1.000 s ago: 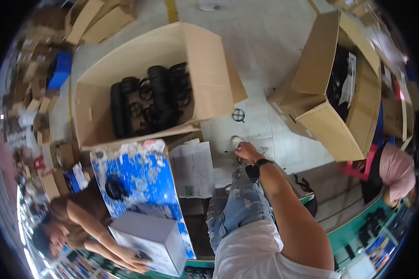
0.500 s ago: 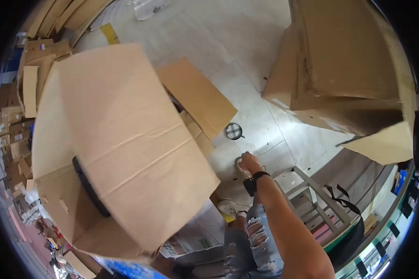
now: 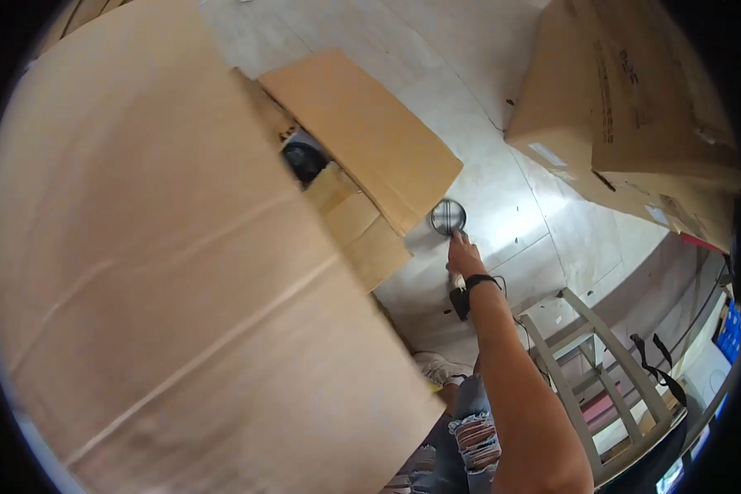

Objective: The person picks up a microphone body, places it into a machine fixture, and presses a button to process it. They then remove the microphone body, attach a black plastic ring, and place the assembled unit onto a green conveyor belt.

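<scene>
My right hand, with a dark band on its wrist, reaches down toward the floor. Its fingers are stretched out and their tips meet the near edge of a round black ring with crossbars inside. Whether they grip it is not clear. My left hand is out of view. A large brown cardboard flap fills the left side, close to me. Beyond it, another box with a raised brown flap holds a dark round object.
A big closed carton stands at the far right. Near my right forearm is a grey metal stool-like frame with a black strap. My shoe rests on the pale tiled floor.
My right hand has moved forward to the ring, its fingers stretching out from a closed shape. My view has shifted closer, so the cardboard flap looms larger and the dark round object shows.
</scene>
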Demonstrator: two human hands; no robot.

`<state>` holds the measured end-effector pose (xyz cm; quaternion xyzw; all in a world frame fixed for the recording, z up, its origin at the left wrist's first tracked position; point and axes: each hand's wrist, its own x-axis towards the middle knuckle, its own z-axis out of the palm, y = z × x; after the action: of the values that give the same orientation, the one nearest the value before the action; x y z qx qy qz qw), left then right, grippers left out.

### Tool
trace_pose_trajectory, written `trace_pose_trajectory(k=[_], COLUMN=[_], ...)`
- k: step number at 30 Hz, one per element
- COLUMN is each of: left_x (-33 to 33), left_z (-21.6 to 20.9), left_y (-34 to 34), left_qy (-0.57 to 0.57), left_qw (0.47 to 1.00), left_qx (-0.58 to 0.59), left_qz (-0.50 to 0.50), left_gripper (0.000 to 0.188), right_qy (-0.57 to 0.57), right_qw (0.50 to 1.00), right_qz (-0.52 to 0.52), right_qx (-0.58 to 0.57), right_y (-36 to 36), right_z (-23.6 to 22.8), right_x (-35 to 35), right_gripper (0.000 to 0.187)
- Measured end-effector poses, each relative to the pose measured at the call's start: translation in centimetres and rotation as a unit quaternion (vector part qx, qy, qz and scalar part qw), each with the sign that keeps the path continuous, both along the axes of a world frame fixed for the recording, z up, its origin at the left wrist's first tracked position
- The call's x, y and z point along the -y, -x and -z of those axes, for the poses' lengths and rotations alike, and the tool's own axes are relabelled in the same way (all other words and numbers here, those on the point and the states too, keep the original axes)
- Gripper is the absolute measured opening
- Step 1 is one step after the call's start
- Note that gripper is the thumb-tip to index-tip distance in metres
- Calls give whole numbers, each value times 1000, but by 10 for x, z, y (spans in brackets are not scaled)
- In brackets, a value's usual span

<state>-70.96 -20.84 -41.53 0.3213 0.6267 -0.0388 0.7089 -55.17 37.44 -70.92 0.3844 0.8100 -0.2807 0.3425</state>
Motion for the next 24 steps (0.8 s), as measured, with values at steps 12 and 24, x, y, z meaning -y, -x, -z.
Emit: trace_pose_trajectory(k=[12,24], left_x=[-15,-188], left_z=[-209,-367], left_y=[-169,-572], left_qy=[-6,-52], left_qw=[979,744], left_qx=[23,21], left_qz=[-201,-665], left_gripper=[57,63], right_qy=[192,376], right_qw=[950,892], right_qz=[175,-67], right_qx=[-172,-242], right_y=[-52,-20], right_z=[-198,-537], right_x=[131,78], right_gripper=[35,23])
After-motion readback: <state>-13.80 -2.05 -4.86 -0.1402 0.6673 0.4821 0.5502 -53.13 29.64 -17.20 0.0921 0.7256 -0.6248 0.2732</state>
